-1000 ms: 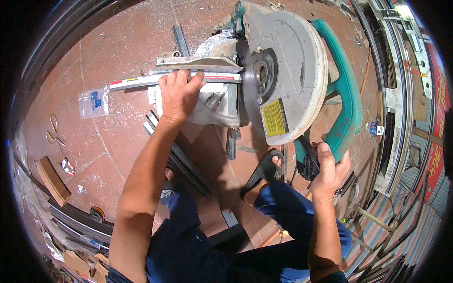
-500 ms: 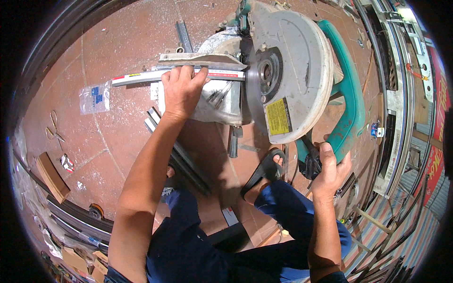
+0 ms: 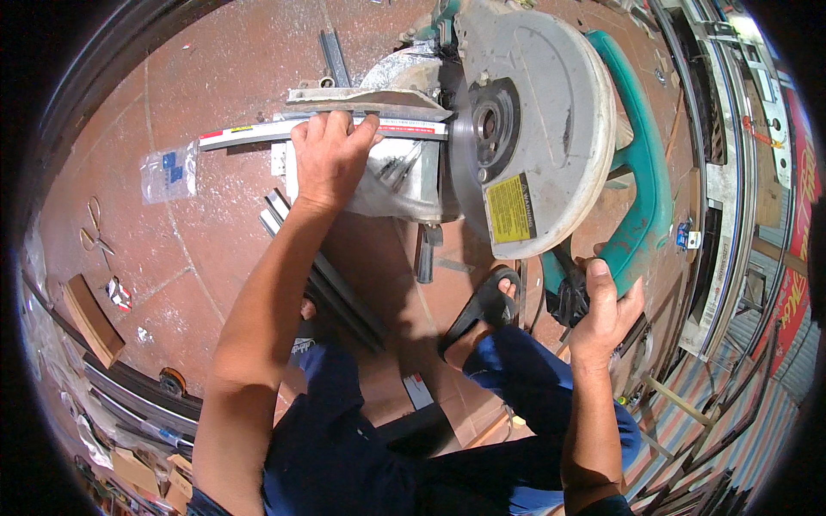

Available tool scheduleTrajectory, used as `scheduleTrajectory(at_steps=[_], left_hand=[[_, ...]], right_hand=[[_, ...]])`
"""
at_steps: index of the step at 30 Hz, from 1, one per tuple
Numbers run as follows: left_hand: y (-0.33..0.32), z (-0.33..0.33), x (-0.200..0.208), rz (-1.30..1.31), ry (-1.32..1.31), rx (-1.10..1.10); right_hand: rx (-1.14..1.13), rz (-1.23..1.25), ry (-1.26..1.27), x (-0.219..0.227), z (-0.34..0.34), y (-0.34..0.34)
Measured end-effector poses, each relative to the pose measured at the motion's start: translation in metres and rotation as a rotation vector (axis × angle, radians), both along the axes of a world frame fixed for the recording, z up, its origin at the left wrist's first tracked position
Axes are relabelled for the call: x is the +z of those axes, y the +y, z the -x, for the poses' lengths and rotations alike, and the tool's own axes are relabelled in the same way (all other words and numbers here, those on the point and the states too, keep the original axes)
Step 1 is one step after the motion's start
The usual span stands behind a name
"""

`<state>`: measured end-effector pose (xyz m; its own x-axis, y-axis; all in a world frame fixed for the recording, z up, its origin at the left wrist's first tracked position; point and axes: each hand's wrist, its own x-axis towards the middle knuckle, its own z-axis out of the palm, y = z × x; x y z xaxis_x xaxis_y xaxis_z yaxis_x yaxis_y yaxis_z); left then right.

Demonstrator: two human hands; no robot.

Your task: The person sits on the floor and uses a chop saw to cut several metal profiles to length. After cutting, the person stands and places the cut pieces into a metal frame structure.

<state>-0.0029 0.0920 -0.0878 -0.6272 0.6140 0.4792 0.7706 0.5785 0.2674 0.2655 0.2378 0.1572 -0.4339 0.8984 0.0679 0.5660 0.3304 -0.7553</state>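
Observation:
My left hand (image 3: pixel 327 159) is closed over a long pale metal profile (image 3: pixel 249 132) with a red-edged film strip. It presses the profile against the fence (image 3: pixel 366 101) of a miter saw. The profile's right end meets the saw blade (image 3: pixel 465 142), whose rim looks blurred. A round grey blade guard (image 3: pixel 551 120) with a yellow label covers much of the blade. My right hand (image 3: pixel 606 311) is wrapped round the lower end of the saw's green handle (image 3: pixel 641 193). Beside that hand hangs a black wrapped bundle (image 3: pixel 569 297); its fingertips are partly hidden.
Dark profiles (image 3: pixel 340 297) lie on the tiled floor by my feet. Scissors (image 3: pixel 96 232), a clear plastic bag (image 3: pixel 169 172) and a brown cardboard-like piece (image 3: pixel 92 320) are at the left. Long metal rails (image 3: pixel 724 249) run along the right. My sandalled foot (image 3: pixel 486 305) is below the saw.
The saw's guard and green handle have shifted slightly to the right, my right hand staying on the handle. My left hand keeps its hold on the profile.

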Motion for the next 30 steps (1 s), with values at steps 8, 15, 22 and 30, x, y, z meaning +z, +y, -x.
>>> scheduleTrajectory(at_steps=[8,15,22,30], left_hand=[[0.0004,-0.0010,0.0000,-0.003,-0.004,0.002],[-0.0003,-0.0002,0.0009,-0.031,0.002,-0.006],[0.0004,0.0001,-0.0006,-0.048,0.003,-0.010],[-0.0006,-0.0008,0.0008,-0.011,-0.011,-0.006]], right_hand=[[-0.012,0.027,-0.005,0.0020,0.0024,-0.0028],[0.004,-0.009,-0.031,-0.0005,-0.0004,-0.0012],[0.000,-0.035,-0.045,-0.0022,0.0000,-0.0019],[-0.003,-0.038,-0.033,-0.0036,0.0007,-0.0026]])
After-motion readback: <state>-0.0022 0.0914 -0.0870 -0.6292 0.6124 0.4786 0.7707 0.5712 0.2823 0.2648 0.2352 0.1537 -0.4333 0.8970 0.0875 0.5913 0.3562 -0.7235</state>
